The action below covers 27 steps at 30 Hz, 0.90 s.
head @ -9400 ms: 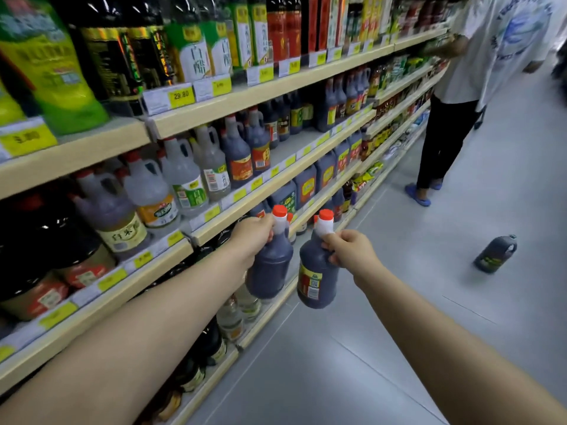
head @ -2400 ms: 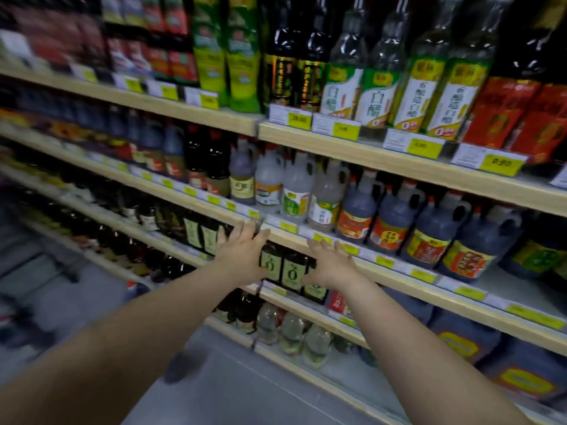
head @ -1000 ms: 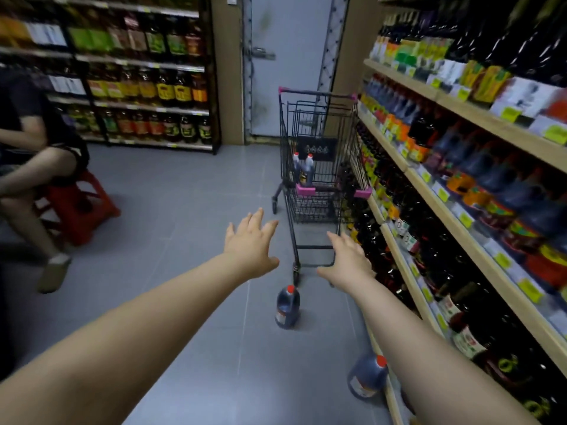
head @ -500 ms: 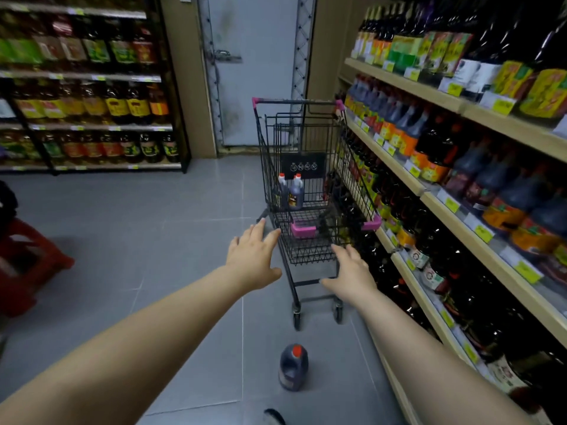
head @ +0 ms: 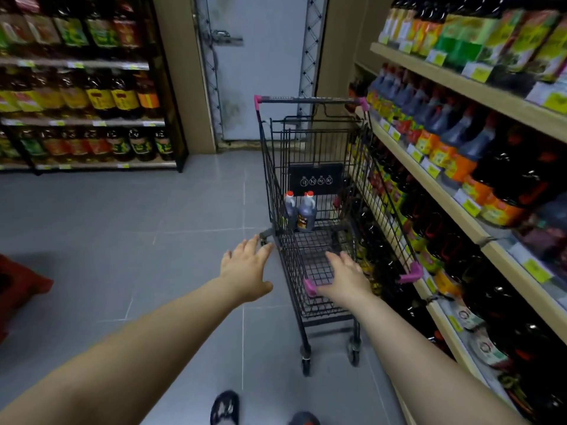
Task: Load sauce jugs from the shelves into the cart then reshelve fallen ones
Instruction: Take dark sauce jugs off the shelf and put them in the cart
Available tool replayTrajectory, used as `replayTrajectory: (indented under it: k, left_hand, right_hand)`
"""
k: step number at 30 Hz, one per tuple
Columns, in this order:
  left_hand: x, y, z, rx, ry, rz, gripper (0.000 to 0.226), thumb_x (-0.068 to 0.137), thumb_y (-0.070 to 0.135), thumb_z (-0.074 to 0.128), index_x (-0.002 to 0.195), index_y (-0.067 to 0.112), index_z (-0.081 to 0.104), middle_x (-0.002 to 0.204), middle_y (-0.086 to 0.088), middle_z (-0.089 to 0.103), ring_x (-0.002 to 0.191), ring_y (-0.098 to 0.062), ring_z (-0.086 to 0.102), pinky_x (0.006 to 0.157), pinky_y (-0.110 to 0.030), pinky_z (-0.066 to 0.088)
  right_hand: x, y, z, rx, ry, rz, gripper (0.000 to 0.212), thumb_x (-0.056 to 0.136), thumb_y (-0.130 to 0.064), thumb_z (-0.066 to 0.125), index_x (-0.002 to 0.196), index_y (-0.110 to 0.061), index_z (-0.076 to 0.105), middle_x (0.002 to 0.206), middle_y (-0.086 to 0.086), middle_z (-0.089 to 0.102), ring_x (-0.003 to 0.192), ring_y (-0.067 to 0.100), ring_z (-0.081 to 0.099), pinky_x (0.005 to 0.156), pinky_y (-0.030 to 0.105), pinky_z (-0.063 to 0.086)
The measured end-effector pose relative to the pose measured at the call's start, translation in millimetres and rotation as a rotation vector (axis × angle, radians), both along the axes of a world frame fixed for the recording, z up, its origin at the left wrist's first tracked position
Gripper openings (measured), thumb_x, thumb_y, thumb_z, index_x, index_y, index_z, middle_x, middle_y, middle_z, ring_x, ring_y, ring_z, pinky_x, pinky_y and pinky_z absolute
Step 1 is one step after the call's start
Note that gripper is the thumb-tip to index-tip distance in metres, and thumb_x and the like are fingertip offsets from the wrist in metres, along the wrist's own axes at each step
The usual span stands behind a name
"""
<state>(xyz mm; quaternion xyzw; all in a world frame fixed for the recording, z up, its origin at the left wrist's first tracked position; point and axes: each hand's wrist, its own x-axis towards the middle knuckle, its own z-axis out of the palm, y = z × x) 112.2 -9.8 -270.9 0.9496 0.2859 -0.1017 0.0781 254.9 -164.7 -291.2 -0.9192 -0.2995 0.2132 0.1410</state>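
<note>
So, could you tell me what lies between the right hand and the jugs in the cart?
Only bare wire floor of the cart, in the head view.

Grey floor tiles (head: 122, 240) with pale joints stretch away beneath and beyond both hands. Close on the outer side of the right hand (head: 346, 280), light wooden shelves (head: 491, 98) packed with bottles and yellow price tags run the length of the aisle. Far ahead of the left hand (head: 245, 271), a pale metal door (head: 260, 56) with a latch sits between tan wall panels (head: 181, 72). Well off to the left stands a black shelving rack (head: 92, 121) of amber bottles. Low at the far left is a red stool (head: 18, 286), partly out of view. The light is flat and rather dim.
</note>
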Motion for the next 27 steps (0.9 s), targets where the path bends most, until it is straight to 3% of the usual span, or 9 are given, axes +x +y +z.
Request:
replayTrajectory:
  k: [13, 18, 21, 23, 25, 27]
  left_hand:
    - [172, 186, -24, -0.047, 0.019, -0.235, 0.087, 0.084, 0.042, 0.058, 0.152, 0.017, 0.011, 0.16, -0.004, 0.013, 0.144, -0.026, 0.02, 0.116, -0.045, 0.023]
    - [253, 212, -47, -0.28, -0.037, -0.236, 0.077, 0.081, 0.036, 0.062, 0.145, 0.011, 0.028, 0.146, -0.011, 0.036, 0.131, -0.031, 0.04, 0.106, -0.04, 0.038]
    - [298, 221, -57, -0.492, -0.135, -0.133, 0.028, 0.081, 0.025, 0.063, 0.106, 0.013, 0.056, 0.111, -0.012, 0.058, 0.099, -0.025, 0.056, 0.083, -0.029, 0.045]
    - [329, 227, -69, -0.726, -0.147, 0.029, 0.005, 0.084, 0.018, 0.06, 0.085, 0.015, 0.057, 0.091, -0.012, 0.061, 0.08, -0.022, 0.057, 0.074, -0.029, 0.045]
    - [358, 236, -90, -0.982, -0.148, 0.282, 0.01, 0.088, 0.02, 0.058, 0.092, 0.011, 0.06, 0.1, -0.015, 0.065, 0.091, -0.028, 0.06, 0.082, -0.033, 0.046]
    - [384, 243, -113, -1.254, -0.18, 0.604, 0.031, 0.09, 0.019, 0.057, 0.118, 0.005, 0.058, 0.115, -0.019, 0.062, 0.105, -0.032, 0.059, 0.087, -0.036, 0.046]
  right_hand:
    - [131, 159, -36, -0.001, 0.074, -0.205, 0.089, 0.081, -0.035, 0.07, 0.15, -0.028, 0.016, 0.16, -0.002, 0.007, 0.145, 0.026, 0.015, 0.115, 0.045, 0.028]
    - [190, 192, -51, 0.012, 0.078, -0.255, 0.086, 0.081, -0.036, 0.068, 0.15, -0.026, 0.016, 0.159, 0.0, 0.012, 0.145, 0.024, 0.018, 0.115, 0.042, 0.027]
    - [228, 209, -63, 0.024, 0.076, -0.251, 0.083, 0.083, -0.036, 0.066, 0.15, -0.021, 0.019, 0.158, 0.003, 0.017, 0.143, 0.025, 0.023, 0.114, 0.038, 0.029]
    - [254, 222, -72, 0.042, 0.073, -0.249, 0.078, 0.085, -0.033, 0.064, 0.149, -0.019, 0.022, 0.157, 0.004, 0.021, 0.142, 0.025, 0.026, 0.113, 0.037, 0.031]
    - [279, 233, -81, 0.049, 0.08, -0.257, 0.072, 0.087, -0.029, 0.061, 0.148, -0.02, 0.025, 0.155, 0.004, 0.025, 0.139, 0.026, 0.031, 0.109, 0.039, 0.035]
    - [300, 244, -91, 0.065, 0.099, -0.27, 0.064, 0.09, -0.025, 0.058, 0.146, -0.02, 0.029, 0.153, 0.003, 0.028, 0.135, 0.026, 0.035, 0.106, 0.04, 0.039]
